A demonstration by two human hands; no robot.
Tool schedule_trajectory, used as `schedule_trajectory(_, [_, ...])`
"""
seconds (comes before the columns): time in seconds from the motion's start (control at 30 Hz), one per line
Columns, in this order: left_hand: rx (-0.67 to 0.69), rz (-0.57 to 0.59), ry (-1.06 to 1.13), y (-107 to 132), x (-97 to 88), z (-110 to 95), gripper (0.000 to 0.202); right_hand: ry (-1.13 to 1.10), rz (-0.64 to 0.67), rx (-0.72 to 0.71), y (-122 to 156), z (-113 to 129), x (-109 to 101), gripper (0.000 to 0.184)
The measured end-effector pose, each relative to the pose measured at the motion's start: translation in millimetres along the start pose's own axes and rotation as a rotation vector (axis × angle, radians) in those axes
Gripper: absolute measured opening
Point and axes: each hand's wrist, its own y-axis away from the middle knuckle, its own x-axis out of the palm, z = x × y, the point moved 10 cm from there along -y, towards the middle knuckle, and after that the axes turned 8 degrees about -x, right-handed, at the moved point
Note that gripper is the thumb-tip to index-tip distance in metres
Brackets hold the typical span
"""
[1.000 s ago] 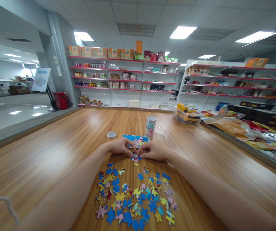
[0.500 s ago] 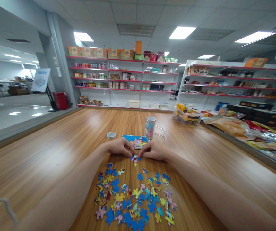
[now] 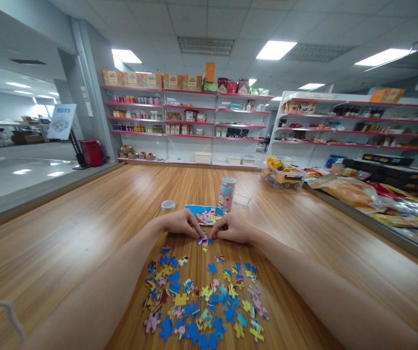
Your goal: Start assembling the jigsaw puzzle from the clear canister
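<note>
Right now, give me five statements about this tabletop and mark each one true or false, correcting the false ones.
1. The left hand and right hand both have fingertips at the small puzzle cluster. True.
2. The patterned tin stands upright. True.
3. The loose silver lid lies to the right of the tin. False: it lies to the left.
4. The loose puzzle pieces are all blue. False: yellow and pink ones are among them.
5. The yellow toy vehicles lie bare on the table. False: they are in a clear bin.
</note>
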Motion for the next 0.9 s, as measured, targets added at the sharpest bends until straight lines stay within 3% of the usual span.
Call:
schedule_trajectory(0.67, [-0.014, 0.023, 0.059, 1, 2.8, 1, 0.029, -0.056, 0.018, 0.012, 1, 2, -1, 0.024])
schedule_trajectory(0.8, [-0.008, -0.038, 0.083, 4, -4.9, 1, 0.031, -0.085, -0.024, 0.005, 2, 2, -5, 0.023])
schedule_trajectory(0.9, [-0.009, -0.094, 0.082, 7, -12.0, -10, 0.03, -0.157, -0.078, 0.023, 3, -2, -9, 0.021])
